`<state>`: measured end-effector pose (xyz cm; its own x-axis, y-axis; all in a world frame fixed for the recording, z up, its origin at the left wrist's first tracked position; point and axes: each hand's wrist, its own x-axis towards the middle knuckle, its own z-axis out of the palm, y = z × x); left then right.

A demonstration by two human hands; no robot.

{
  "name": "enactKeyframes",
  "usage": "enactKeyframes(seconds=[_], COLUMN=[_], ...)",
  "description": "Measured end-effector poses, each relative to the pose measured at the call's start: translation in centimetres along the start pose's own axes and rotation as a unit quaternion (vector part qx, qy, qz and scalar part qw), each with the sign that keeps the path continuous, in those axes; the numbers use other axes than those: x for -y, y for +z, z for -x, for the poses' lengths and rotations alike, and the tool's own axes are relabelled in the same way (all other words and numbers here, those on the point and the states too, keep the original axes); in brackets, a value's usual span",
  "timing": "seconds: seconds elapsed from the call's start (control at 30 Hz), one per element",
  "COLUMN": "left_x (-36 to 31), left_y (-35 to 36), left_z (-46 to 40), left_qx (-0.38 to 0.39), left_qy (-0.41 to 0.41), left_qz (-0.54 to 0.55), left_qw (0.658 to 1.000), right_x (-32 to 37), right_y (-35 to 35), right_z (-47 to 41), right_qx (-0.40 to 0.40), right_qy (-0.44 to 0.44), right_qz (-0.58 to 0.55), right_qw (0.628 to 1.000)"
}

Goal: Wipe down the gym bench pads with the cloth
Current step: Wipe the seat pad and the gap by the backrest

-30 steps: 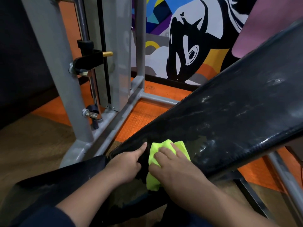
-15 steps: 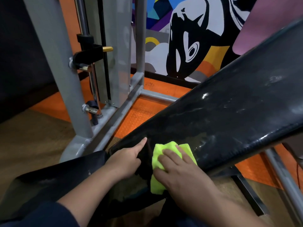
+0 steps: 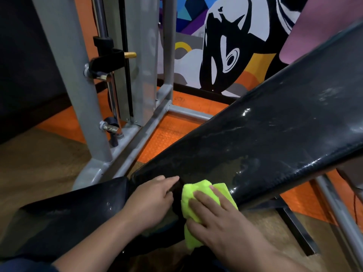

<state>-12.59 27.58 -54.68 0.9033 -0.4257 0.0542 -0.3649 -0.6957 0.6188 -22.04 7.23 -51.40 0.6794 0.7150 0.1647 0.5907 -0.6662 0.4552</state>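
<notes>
Two black pads: the seat pad lies under the left hand, whose forefinger points along the back pad, which slopes up-right. One yellow-green cloth lies flat under the right hand's straight fingers.

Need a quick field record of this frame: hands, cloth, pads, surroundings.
left hand: rests at lower end of back pad, index finger extended, holds nothing
right hand: fingers flat, pressing cloth
cloth: bright green, bunched, at lower end of back pad, hanging over the gap
back pad: black, inclined, rising to the right, streaked and glossy
seat pad: black, lower left, beside back pad
frame: grey metal uprights, behind the bench
floor: orange mat, brown area nearer
wall: colourful mural
</notes>
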Motion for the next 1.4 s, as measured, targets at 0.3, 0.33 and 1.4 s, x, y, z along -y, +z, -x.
enactKeyframes(seconds=[0.3,0.33,1.4], left_x=[1.1,1.3,3.0], left_y=[-0.2,-0.3,0.8], left_z=[1.6,1.8,2.5], left_qx=[0.004,0.004,0.076], left_qy=[0.007,0.002,0.005], left_qz=[0.012,0.008,-0.025], left_qw=[1.000,1.000,0.997], right_x=[0.8,0.4,-1.1], right_y=[0.3,0.1,1.2], right_z=[-1.1,-1.2,-6.8], right_qx=[0.040,0.041,0.086], right_qy=[-0.009,-0.008,0.067], right_qz=[-0.022,-0.022,-0.092], right_qw=[0.999,0.999,0.990])
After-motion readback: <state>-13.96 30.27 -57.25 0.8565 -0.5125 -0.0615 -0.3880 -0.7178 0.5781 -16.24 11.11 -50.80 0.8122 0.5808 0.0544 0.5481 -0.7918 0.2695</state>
